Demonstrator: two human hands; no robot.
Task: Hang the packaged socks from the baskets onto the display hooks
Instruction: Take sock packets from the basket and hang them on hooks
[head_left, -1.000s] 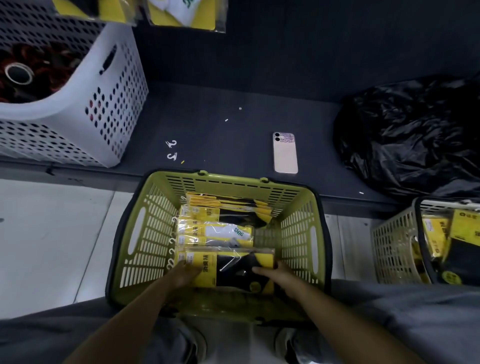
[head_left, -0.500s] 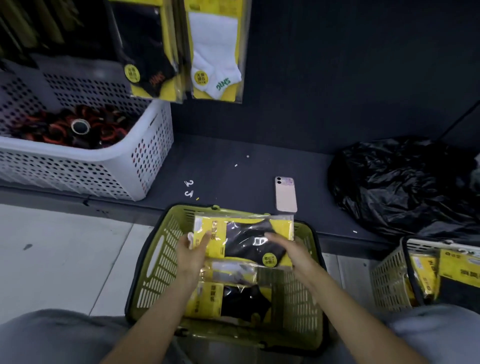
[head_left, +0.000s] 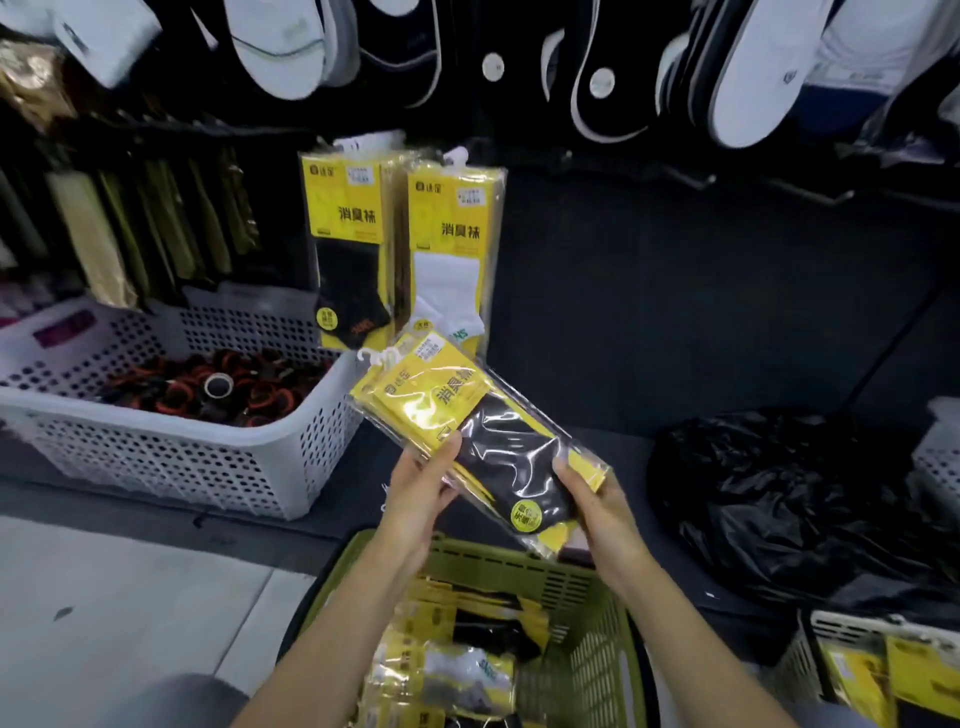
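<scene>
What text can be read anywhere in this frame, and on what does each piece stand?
"消臭袜": yellow card of the hanging black-sock pack.
"消臭袜": yellow card of the hanging white-sock pack.
"消臭袜": held sock packs, tilted, glare over the last character.
Too small or blurred to read: the round sticker on the held packs, the green letters on the hanging white sock, the white labels and brand logos.

— How is the scene lit?
— It is lit dimly, from above as it seems. The floor (head_left: 104, 597) is seen pale, and the back wall (head_left: 701, 291) is left almost black.
— Is glare seen?
— Yes, white glare is seen on the sock packet (head_left: 483, 447) and the black bag (head_left: 779, 509). The slippers (head_left: 280, 47) at the top are blurred and bent by the lens.
</scene>
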